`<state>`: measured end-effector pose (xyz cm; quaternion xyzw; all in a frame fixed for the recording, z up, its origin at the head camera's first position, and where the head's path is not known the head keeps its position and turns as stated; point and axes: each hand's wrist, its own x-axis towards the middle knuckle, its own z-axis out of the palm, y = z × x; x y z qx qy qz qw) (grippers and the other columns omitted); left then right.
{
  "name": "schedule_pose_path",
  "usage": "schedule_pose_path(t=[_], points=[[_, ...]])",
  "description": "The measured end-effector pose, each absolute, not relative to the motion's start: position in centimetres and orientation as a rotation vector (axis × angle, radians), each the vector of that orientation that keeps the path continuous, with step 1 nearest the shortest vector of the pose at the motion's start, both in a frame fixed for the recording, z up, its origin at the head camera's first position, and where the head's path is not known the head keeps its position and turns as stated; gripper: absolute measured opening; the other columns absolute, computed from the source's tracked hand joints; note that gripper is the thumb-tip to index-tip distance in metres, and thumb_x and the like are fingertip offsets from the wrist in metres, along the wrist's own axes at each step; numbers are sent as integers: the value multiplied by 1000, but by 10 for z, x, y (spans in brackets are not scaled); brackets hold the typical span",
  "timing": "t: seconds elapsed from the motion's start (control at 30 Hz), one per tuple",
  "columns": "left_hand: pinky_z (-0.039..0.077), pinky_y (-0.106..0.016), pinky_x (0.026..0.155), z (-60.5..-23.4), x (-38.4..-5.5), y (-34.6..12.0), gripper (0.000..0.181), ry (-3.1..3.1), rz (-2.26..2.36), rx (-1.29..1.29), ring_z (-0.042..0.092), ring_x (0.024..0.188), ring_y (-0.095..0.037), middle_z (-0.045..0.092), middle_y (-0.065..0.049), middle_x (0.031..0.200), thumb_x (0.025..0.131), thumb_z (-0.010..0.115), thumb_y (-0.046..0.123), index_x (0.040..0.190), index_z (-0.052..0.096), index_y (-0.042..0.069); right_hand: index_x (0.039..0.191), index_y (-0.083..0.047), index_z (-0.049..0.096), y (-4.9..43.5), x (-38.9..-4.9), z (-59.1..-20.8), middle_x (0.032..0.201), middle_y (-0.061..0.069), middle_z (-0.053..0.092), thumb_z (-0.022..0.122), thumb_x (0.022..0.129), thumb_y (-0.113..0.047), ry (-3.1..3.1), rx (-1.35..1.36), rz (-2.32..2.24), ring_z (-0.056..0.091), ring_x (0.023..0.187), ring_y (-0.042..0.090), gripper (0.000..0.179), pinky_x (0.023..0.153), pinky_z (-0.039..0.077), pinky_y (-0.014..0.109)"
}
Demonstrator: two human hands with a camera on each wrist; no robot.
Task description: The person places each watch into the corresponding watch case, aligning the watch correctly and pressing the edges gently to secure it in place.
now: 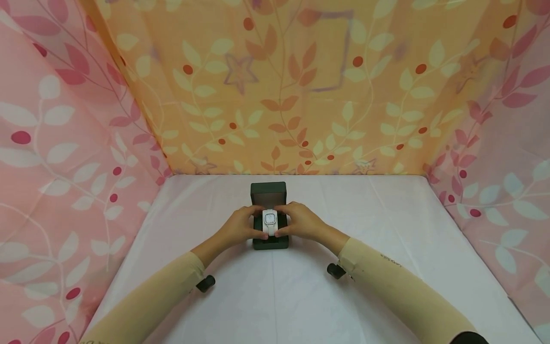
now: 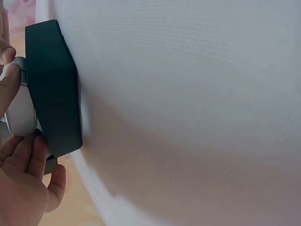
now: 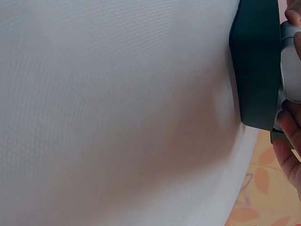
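White wristwatch (image 1: pixel 270 219), squarish case, pale dial up: center of the head frame, over the base of a dark green watch box (image 1: pixel 270 244). Both hands on it. Left hand (image 1: pixel 241 224) pinches it from the left, thumb at the near end, fingers toward the far end. Right hand (image 1: pixel 307 221) mirrors that from the right. Thumb tips sit just beside each other, with the strap between.

Wrist views: the watch shows at the box's upper edge, part of it above the rim. Can't tell whether its underside rests on anything inside. Some fingers are cut off by the frame edge in both.

Box stands on the counter (image 1: pixel 275 296), lid (image 1: pixel 268 188) raised at the far side, grayish-brown lining showing. Counter is white, cloth-covered, soft shadows around the arms.

Beige sleeves run in from the lower left and lower right; left sleeve (image 1: pixel 146 291), right sleeve (image 1: pixel 399 286) with small dark lettering. A small black device (image 1: pixel 206 284) on the inner side of the left cuff, matching unit (image 1: pixel 336 271) on the right.

Background: orange-yellow leaf-print curtain (image 1: pixel 322 95) across the top, pink leaf-print panels left (image 1: pixel 73 157) and right (image 1: pixel 507 167).
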<state>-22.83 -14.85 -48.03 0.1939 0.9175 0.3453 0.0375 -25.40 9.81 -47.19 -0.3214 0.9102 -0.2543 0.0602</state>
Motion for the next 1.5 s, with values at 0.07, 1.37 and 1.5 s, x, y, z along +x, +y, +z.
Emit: schedule_pose_path(t=[0.07, 1.37, 1.5], points=[[49, -49, 101, -482, -229, -149, 79, 2814, 1058, 598, 60, 112, -23, 67, -5, 118, 70, 96, 39, 136, 61, 13, 144, -12, 59, 98, -254, -473, 129, 8, 68, 89, 77, -47, 2753, -969, -767, 62, 116, 24, 81, 101, 51, 44], [46, -47, 104, -485, -229, -148, 76, 2814, 997, 590, 56, 114, -23, 65, -2, 121, 71, 95, 36, 135, 60, 15, 139, -13, 62, 97, -253, -484, 125, 5, 69, 89, 76, -48, 2815, -1016, -708, 61, 112, 19, 77, 97, 52, 39], [45, -46, 105, -485, -229, -148, 75, 2800, 1005, 578, 56, 115, -23, 65, -2, 121, 71, 95, 37, 135, 60, 15, 140, -14, 62, 98, -253, -483, 128, 4, 68, 87, 78, -49, 2784, -993, -754, 60, 115, 20, 75, 99, 51, 41]])
